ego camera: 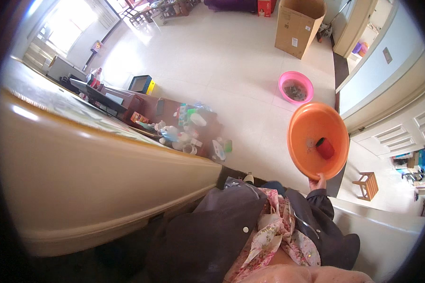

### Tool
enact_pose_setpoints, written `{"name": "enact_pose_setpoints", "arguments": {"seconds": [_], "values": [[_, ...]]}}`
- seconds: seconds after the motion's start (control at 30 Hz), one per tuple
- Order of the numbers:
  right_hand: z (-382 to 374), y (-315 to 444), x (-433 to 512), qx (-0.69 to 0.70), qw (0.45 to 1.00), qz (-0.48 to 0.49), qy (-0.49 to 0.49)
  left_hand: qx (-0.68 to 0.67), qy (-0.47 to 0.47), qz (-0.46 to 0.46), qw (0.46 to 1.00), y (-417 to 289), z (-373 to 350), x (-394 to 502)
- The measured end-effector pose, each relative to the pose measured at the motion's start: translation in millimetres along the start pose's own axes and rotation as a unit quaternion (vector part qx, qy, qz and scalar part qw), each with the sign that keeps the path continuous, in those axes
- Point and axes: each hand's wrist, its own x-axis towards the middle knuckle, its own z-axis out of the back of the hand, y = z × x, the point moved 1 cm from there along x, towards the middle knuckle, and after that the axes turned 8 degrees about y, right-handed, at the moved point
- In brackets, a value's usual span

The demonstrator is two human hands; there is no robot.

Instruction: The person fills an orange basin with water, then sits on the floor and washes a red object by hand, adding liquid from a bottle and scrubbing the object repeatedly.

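My right hand (318, 183) grips the near rim of an orange plastic basin (307, 123). The basin is tilted so that its inside shows, and it hangs over the floor to my right. Inside lies a red cylindrical container (326, 149), probably a cup, on its side. A small pale patch beside it is too unclear to name. Beyond the orange basin, a pink plastic basin (307, 81) stands on the floor with dark material in it. My left hand is out of view.
A tall cardboard box (292, 32) stands ahead on the tiled floor. Left is a reddish-brown table (150, 104) crowded with plastic bottles (179, 136) and a monitor (99, 97). A pale wall edge (127, 177) runs close on the left. A wooden stool (369, 186) sits through the doorway at right.
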Motion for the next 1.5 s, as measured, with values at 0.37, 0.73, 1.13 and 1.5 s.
{"name": "enact_pose_setpoints", "arguments": {"seconds": [0.37, 0.73, 1.13, 1.5], "values": [[-87.0, 76.7, 181.3, -0.104, 0.988, -0.093, 0.070, 0.000, 0.009, 0.035, 0.999, -93.7, 67.8, 137.5], [-173.4, 114.0, 256.5, -0.085, 0.992, -0.089, 0.038, -0.069, -0.066, 0.173, 0.980, -172.0, 205.6, 209.0], [-153.5, 103.1, 282.2, -0.070, 0.995, -0.067, -0.032, -0.043, 0.001, 0.224, 0.974, -192.6, 249.6, 285.7], [-141.5, 118.1, 233.3, 0.066, 0.991, 0.083, -0.076, 0.058, 0.182, 0.149, 0.970, -268.1, 281.5, 469.8]]}}
